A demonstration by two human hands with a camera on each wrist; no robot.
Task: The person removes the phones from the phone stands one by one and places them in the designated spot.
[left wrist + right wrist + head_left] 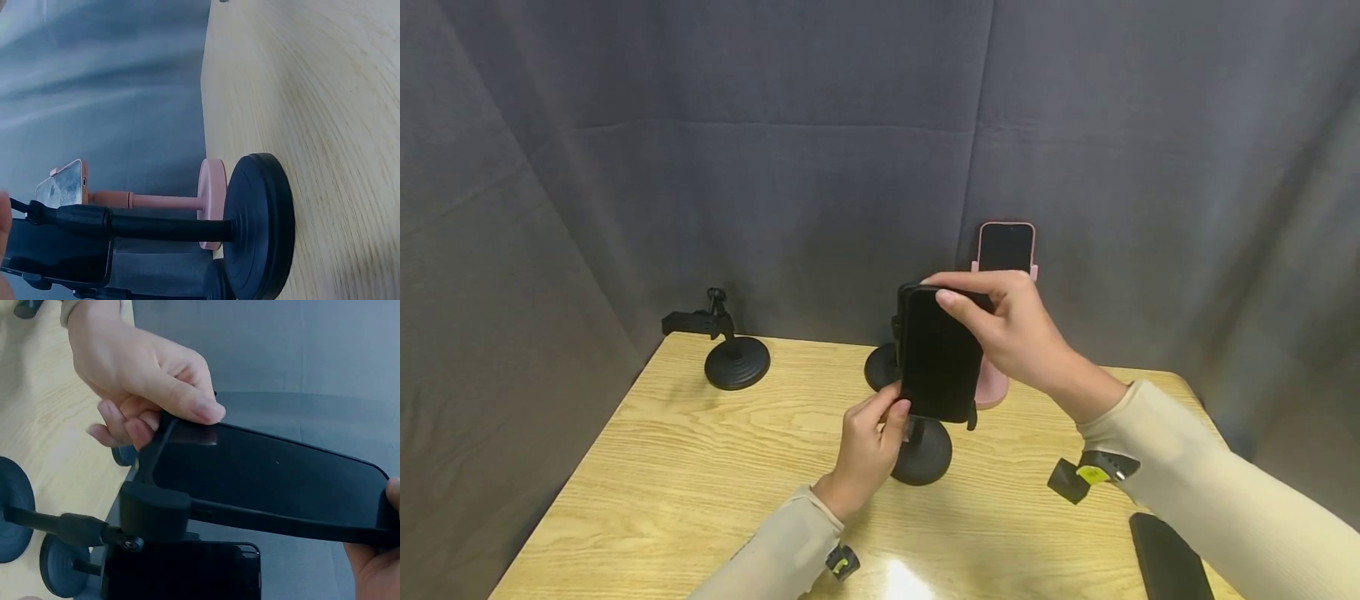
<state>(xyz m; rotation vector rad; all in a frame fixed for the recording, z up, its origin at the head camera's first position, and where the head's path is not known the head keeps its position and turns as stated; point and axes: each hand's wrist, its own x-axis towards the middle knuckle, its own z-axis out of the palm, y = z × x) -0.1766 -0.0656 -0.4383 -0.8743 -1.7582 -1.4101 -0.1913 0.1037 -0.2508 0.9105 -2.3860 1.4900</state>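
A black phone (943,354) stands tilted at the holder of a black phone stand (922,457). My right hand (1018,333) pinches its upper end, thumb on the screen side and fingers behind the top edge. At the lower left corner, my left hand (867,450) pinches with the thumb on the front; the other fingers curl behind, partly hidden. The right wrist view shows the holder's clamp (153,511) against the phone's lower end; whether it grips the phone I cannot tell. In the left wrist view the stand's pole (169,229) rises from its round base (259,228).
Behind is another black stand (880,367), with a second black phone (181,572) beside the first. A pink stand (992,387) bears a pink-cased phone (1006,247). Far left is a black stand (737,362) with a bare holder. A dark phone (1168,558) lies at right.
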